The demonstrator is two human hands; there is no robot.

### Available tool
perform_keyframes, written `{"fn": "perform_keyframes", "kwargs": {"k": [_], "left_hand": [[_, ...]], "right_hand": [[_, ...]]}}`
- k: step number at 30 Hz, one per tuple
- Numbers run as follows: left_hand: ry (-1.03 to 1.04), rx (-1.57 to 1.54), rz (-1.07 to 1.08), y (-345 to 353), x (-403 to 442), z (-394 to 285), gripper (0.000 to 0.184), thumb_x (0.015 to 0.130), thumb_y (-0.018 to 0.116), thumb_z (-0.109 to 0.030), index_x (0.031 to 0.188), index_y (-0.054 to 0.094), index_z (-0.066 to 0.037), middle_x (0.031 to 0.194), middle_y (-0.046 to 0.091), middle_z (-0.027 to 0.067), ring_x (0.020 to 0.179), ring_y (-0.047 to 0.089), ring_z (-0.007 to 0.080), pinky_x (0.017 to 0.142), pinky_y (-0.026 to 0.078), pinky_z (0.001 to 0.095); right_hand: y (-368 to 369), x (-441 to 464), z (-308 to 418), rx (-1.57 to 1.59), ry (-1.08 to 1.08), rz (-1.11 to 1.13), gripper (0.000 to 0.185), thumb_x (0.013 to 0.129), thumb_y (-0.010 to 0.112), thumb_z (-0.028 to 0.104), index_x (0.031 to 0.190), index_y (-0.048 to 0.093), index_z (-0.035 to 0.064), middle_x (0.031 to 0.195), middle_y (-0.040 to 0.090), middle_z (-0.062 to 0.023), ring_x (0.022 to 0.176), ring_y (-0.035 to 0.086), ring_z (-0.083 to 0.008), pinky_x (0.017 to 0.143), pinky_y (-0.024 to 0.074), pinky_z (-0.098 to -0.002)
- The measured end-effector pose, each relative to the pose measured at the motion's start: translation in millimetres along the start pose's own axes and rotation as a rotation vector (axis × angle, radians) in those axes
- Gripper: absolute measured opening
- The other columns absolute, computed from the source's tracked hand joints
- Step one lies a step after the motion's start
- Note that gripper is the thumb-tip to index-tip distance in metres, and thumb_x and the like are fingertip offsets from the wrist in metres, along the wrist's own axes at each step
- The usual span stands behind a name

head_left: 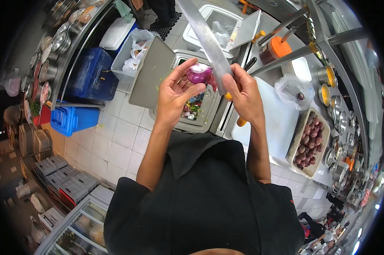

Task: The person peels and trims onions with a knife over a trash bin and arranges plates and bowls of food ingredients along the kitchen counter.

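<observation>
In my left hand point(175, 91) is a peeled-looking purple onion point(198, 74), its pale cut end facing up, with my fingers and thumb around it. My right hand point(245, 93) grips a large knife point(209, 40) near the base of its wide blade, which points up and away to the left. Reddish onion skin point(212, 81) shows between the onion and the blade. Both hands are over an open grey bin point(206, 121) that contains vegetable scraps point(192, 111). My right fingers hide most of the knife's handle.
To the right, a white cutting board point(266, 117) lies on the counter beside a basket point(289, 157) of onions point(312, 140). A clear plastic bag point(292, 91) and an orange-lidded container point(280, 46) stand farther back. Blue bins point(92, 74) are on the left.
</observation>
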State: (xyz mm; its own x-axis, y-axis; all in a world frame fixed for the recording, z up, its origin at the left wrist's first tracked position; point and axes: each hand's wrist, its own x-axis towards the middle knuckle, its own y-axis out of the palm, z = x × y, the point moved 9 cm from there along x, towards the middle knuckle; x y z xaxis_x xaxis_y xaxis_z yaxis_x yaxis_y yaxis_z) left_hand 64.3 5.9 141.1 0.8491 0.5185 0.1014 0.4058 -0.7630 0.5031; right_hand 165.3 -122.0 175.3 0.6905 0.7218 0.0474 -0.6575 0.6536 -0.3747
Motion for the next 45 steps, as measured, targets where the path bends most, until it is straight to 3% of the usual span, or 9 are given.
{"fn": "perform_keyframes", "kwargs": {"k": [8, 14, 19, 22, 27, 31, 35, 41, 45], "left_hand": [[-0.044, -0.01, -0.011, -2.7, -1.7, 3.8, 0.059, 0.076, 0.077, 0.002, 0.129, 0.05, 0.005, 0.117, 0.06, 0.0119, 0.104, 0.061, 0.0151, 0.09, 0.052, 0.0285], [-0.03, 0.04, -0.184, -47.6, 1.2, 19.7, 0.05, 0.079, 0.077, -0.003, 0.122, 0.052, 0.004, 0.113, 0.061, 0.0131, 0.103, 0.062, 0.0171, 0.09, 0.053, 0.0298], [-0.203, -0.079, -0.17, -40.5, -5.0, 27.8, 0.052, 0.089, 0.07, -0.015, 0.133, 0.047, 0.002, 0.115, 0.06, 0.0114, 0.102, 0.062, 0.016, 0.087, 0.054, 0.0293], [-0.099, 0.031, -0.107, -34.6, -4.9, 22.1, 0.054, 0.094, 0.062, -0.017, 0.141, 0.04, 0.0, 0.119, 0.058, 0.0116, 0.101, 0.063, 0.0185, 0.085, 0.055, 0.0311], [-0.083, 0.056, 0.04, -26.1, -4.6, 16.4, 0.059, 0.092, 0.058, -0.005, 0.145, 0.035, -0.001, 0.141, 0.044, 0.0175, 0.128, 0.046, 0.0227, 0.105, 0.04, 0.0348], [0.14, 0.098, 0.017, -10.0, -6.5, -11.4, 0.068, 0.085, 0.066, 0.001, 0.145, 0.034, 0.002, 0.138, 0.047, 0.0174, 0.12, 0.052, 0.0205, 0.099, 0.043, 0.0322], [-0.019, 0.034, 0.153, -12.5, -4.2, 12.9, 0.064, 0.085, 0.067, 0.002, 0.141, 0.037, 0.006, 0.135, 0.05, 0.0153, 0.118, 0.055, 0.0212, 0.101, 0.042, 0.0317], [-0.246, -0.133, 0.09, 0.1, -4.1, 19.7, 0.061, 0.086, 0.069, -0.006, 0.139, 0.04, 0.005, 0.131, 0.053, 0.0189, 0.118, 0.055, 0.0223, 0.1, 0.046, 0.0352], [-0.129, -0.071, 0.147, 4.6, -1.7, 16.8, 0.059, 0.085, 0.07, -0.007, 0.136, 0.044, 0.005, 0.132, 0.053, 0.02, 0.117, 0.056, 0.0228, 0.1, 0.046, 0.0346]], "right_hand": [[8.0, 5.3, -3.2, -0.035, -0.094, -0.077, 0.054, 0.082, 0.074, 0.046, 0.104, 0.06, -0.001, 0.075, 0.063, -0.0059, 0.063, 0.053, -0.0103, 0.059, 0.0439, -0.0263], [23.0, 13.0, -36.9, 0.128, 0.135, -0.073, 0.039, 0.091, 0.066, 0.038, 0.098, 0.061, 0.0, 0.069, 0.057, -0.0031, 0.062, 0.048, -0.0084, 0.056, 0.0403, -0.026], [44.9, 13.4, -37.9, 0.194, 0.098, -0.043, 0.035, 0.091, 0.066, 0.035, 0.097, 0.061, 0.0002, 0.07, 0.057, -0.0016, 0.064, 0.047, -0.0067, 0.057, 0.0397, -0.0248], [48.7, 15.3, -33.9, 0.263, 0.088, -0.048, 0.036, 0.089, 0.07, 0.034, 0.098, 0.061, -0.0005, 0.075, 0.06, -0.0018, 0.069, 0.05, -0.0061, 0.063, 0.0423, -0.0234], [47.0, 19.6, -35.7, 0.329, 0.022, -0.039, 0.037, 0.082, 0.078, 0.024, 0.104, 0.059, 0.0006, 0.088, 0.066, -0.0033, 0.076, 0.058, -0.0081, 0.07, 0.0472, -0.0236], [44.9, 13.0, -37.9, 0.493, 0.137, 0.051, 0.045, 0.078, 0.081, 0.019, 0.111, 0.055, 0.0009, 0.102, 0.066, -0.0054, 0.087, 0.059, -0.0093, 0.079, 0.048, -0.0246], [34.5, 10.9, -27.4, 0.57, -0.085, -0.014, 0.05, 0.075, 0.081, 0.01, 0.115, 0.052, 0.0019, 0.108, 0.065, -0.0056, 0.091, 0.057, -0.0076, 0.082, 0.0472, -0.0238], [18.0, 8.0, -20.5, 0.319, -0.109, -0.076, 0.043, 0.075, 0.083, 0.016, 0.108, 0.058, 0.0037, 0.096, 0.064, -0.0023, 0.081, 0.056, -0.0072, 0.073, 0.0462, -0.0238], [1.1, 1.1, -8.9, 0.228, -0.064, -0.07, 0.044, 0.076, 0.083, 0.02, 0.106, 0.056, 0.005, 0.092, 0.062, -0.0005, 0.084, 0.055, -0.0058, 0.076, 0.0446, -0.0219]]}}
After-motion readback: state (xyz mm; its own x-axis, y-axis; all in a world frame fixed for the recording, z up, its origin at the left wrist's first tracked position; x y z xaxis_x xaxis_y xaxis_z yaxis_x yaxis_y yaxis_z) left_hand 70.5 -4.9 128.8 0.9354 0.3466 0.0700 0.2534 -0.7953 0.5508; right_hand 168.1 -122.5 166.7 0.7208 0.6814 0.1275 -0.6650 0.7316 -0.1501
